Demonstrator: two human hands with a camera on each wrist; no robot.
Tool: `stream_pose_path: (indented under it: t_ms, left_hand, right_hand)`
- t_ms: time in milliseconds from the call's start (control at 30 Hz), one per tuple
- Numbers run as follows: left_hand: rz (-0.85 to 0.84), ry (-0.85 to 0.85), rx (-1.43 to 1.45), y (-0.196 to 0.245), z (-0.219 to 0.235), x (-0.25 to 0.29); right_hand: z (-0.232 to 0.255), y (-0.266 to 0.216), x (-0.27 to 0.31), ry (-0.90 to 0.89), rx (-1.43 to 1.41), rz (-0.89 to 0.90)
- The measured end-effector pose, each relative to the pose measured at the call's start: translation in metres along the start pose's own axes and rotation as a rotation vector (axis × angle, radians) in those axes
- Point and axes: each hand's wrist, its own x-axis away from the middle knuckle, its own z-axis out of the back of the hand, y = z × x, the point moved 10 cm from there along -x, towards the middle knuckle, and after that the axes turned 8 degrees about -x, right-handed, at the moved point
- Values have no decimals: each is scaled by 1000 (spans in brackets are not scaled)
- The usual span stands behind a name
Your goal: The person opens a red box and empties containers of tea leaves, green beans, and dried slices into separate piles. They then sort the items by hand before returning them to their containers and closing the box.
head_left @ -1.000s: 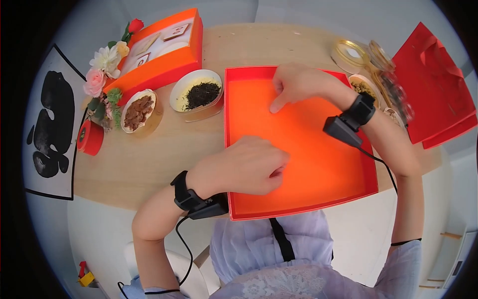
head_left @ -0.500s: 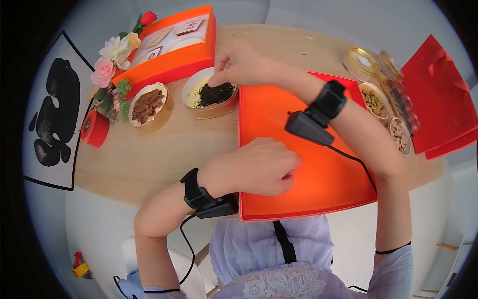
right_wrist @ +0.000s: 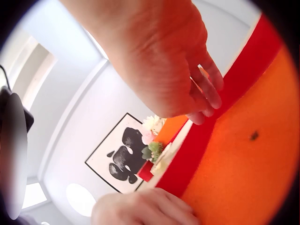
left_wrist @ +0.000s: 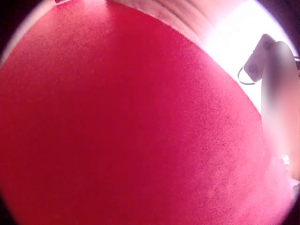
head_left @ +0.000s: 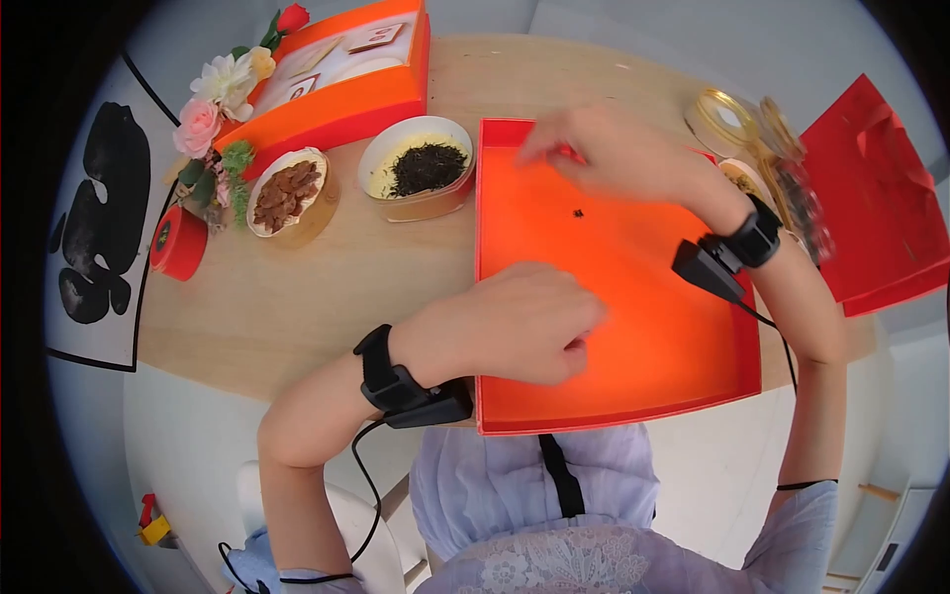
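A shallow red box with an orange inside lies in front of the person. My right hand, blurred, hovers over its far part, fingers loosely bent with nothing visible between them. Below it, a small dark clump of shreds rests on the orange floor; it also shows in the right wrist view. My left hand reaches over the box's left wall, its fingers curled under and mostly hidden from above. Left of the box stands an oval bowl of dark tea-like shreds.
A bowl of brown flakes, a red round tin and artificial flowers stand left, before an orange box with small cards. At right are a red gift bag, a gold-rimmed round container and small bowls partly behind the right arm.
My right hand went left to the bowl of dark shreds, then came back over the box. A small dark clump now lies on the orange floor. The left hand stayed nearly still.
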Motion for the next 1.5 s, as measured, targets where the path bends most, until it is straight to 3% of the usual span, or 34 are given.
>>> stream_pose_path:
  t_ms: [67, 167, 367, 600, 667, 700, 767, 1000, 1067, 1400, 1500]
  left_hand:
    - [11, -32, -3, 0, -1, 0]
    - [33, -72, -16, -2, -4, -1]
    - [36, -83, -21, -1, -3, -3]
    - [23, -68, -11, 0, -2, -3]
    - [19, -68, -8, 0, -1, -3]
    - [17, -68, -3, 0, -1, -2]
    - [14, -59, 1, -1, -1, -2]
    - [9, -52, -5, 0, -2, -3]
    - [12, -55, 0, 1, -1, -3]
    - [21, -67, -10, 0, -2, -3]
    - [31, -88, -14, -1, -3, -4]
  right_hand:
    - [-22, 8, 30, -247, 59, -212]
    - [-25, -6, 53, -253, 128, -90]
    - [-25, -24, 78, -266, 219, -33]
    - [-19, -11, 71, -207, 100, -158]
    - [-23, -21, 68, -161, 136, 49]
    - [-23, -23, 67, -162, 133, 51]
    - [-29, -22, 66, -241, 135, -6]
    - [-22, -20, 76, -270, 151, -68]
    - [-11, -16, 76, -157, 110, -131]
    - [-17, -15, 82, -246, 152, -119]
    - [-6, -8, 81, -142, 172, -172]
